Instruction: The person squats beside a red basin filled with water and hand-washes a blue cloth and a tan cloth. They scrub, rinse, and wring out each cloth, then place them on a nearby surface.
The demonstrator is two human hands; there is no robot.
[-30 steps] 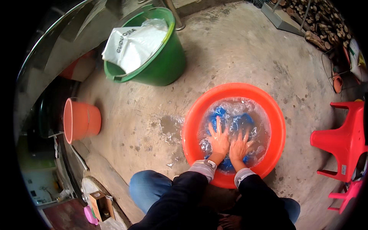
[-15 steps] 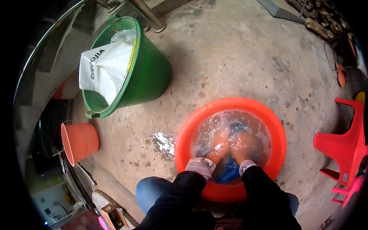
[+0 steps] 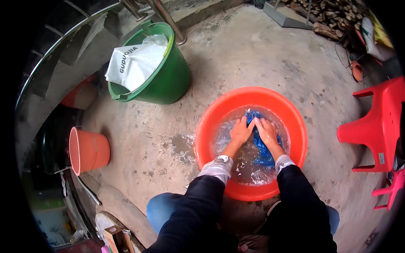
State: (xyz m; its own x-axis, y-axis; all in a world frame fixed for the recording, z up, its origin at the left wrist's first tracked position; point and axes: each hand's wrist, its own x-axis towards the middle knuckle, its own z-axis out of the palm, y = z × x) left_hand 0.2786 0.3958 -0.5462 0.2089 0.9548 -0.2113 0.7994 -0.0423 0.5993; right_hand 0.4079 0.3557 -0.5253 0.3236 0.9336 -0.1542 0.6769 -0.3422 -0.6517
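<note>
An orange-red plastic basin (image 3: 209, 122) of cloudy, sudsy water stands on the floor before me. In it lies a wet blue cloth (image 3: 262, 152), bunched up and partly under water. My left hand (image 3: 241, 131) is closed on the cloth's far end, thumb toward the middle. Beside it my right hand (image 3: 266, 130) grips the same cloth, the two thumbs nearly meeting. Both hands show above the water, while some fingertips are hidden in the folds. Light cuffs show at both wrists below dark sleeves.
A green bucket (image 3: 175, 80) with a white sack (image 3: 137, 65) in it stands at the far left. An orange bucket (image 3: 97, 149) is at the left. Red plastic stools (image 3: 371, 126) stand at the right. Firewood (image 3: 337, 17) and a grey dustpan (image 3: 284, 17) lie at the far right.
My hands have come up out of the water and moved toward the basin's far side, with the blue cloth gathered between them. The whole view has shifted slightly.
</note>
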